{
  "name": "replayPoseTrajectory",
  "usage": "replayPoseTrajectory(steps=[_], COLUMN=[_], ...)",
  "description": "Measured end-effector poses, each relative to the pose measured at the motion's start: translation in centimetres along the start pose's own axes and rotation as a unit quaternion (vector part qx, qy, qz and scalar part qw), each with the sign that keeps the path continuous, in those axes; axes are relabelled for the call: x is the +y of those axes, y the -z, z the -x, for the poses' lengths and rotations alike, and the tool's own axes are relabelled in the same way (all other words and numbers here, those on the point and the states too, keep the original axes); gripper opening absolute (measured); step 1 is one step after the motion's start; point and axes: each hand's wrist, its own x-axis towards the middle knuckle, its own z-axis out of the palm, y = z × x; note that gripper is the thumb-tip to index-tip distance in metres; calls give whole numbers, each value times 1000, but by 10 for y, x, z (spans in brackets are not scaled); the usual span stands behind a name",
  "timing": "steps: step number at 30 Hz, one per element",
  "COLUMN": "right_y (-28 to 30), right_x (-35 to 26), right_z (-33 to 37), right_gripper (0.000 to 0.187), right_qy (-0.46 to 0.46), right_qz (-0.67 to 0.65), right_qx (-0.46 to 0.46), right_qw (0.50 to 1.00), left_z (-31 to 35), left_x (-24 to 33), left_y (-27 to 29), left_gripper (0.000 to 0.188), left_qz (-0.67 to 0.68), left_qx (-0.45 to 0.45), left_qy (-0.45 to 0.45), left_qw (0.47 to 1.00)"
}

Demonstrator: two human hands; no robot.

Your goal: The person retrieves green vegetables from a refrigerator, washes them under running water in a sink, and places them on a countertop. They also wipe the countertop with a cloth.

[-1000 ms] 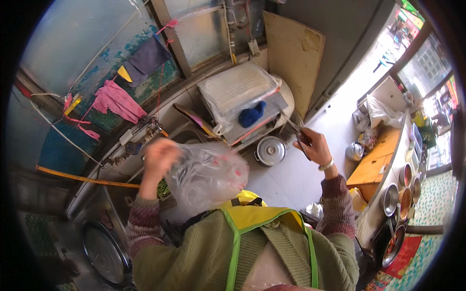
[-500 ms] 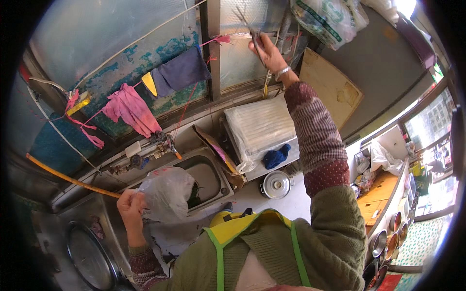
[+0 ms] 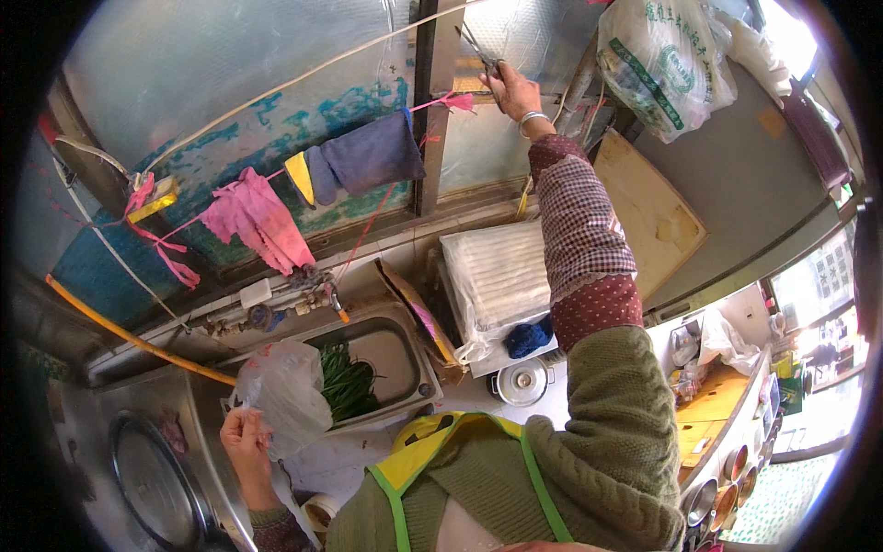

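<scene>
Up by the window, my right hand (image 3: 517, 94) is closed around a pair of scissors (image 3: 485, 61), whose blades point up and to the left. At the lower left, my left hand (image 3: 245, 440) pinches the edge of a clear plastic bag (image 3: 283, 391). The bag hangs over the left part of the metal sink (image 3: 409, 354). Long leafy greens (image 3: 346, 382) lie in the sink beside the bag, which partly covers them. Behind the sink is a tap (image 3: 338, 304) with an orange tip.
A pink cloth (image 3: 258, 221) and a dark cloth (image 3: 368, 161) hang on a line. Right of the sink are a plastic-covered box (image 3: 492, 276), a blue cloth (image 3: 527, 339) and a lidded pot (image 3: 522, 382). A filled bag (image 3: 658, 69) hangs upper right; a round basin (image 3: 156, 483) sits lower left.
My left hand and the bag have moved down and left, uncovering more of the greens. The scissors remain raised in my right hand. The whole view has shifted slightly.
</scene>
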Motion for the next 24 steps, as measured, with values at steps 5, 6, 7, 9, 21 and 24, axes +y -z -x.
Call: replayPoseTrajectory(steps=[5, 6, 7, 9, 21, 24], right_y=[6, 6, 5, 3, 44, 24], right_x=[18, 22, 25, 32, -127, -209], right_z=[11, 14, 16, 18, 171, 235], right_gripper=[66, 71, 79, 84, 26, 46], right_qy=[-16, -23, -8, 31, 153, 371], right_qz=[125, 133, 140, 135, -332, -364], right_qx=[-84, -109, -114, -109, -14, -166], right_qw=[988, 985, 984, 984, 930, 838], left_z=[11, 13, 14, 17, 5, 3], left_x=[-4, -3, -1, 4, 21, 41], left_y=[-6, -8, -12, -19, -39, -52], left_gripper=[16, 16, 15, 14, 41, 42], left_qz=[-5, -12, -10, -13, -31, -162], left_qx=[-1, 0, -5, -20, -115, -225], left_qy=[11, 18, 21, 28, 49, 12], left_qw=[1000, 1000, 1000, 999, 992, 961])
